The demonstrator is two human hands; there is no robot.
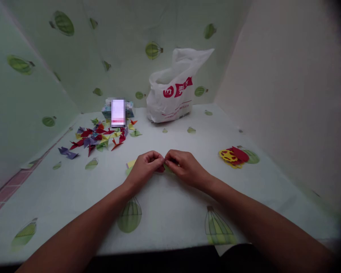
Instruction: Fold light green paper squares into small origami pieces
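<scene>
L hand (148,163) and R hand (184,166) meet up front, both pinching a small dark-red paper pc (160,168), mostly hidden, shape unclear.

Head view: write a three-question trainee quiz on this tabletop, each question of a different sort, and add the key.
1. True or false: the white bag stands to the right of the folded papers.
2. Which hand is nearer the red and yellow cut-outs? A) left B) right
3. Fill the gap: the printing on the bag is coloured ____.

Key: 1. True. 2. B, the right hand. 3. Red.
</scene>
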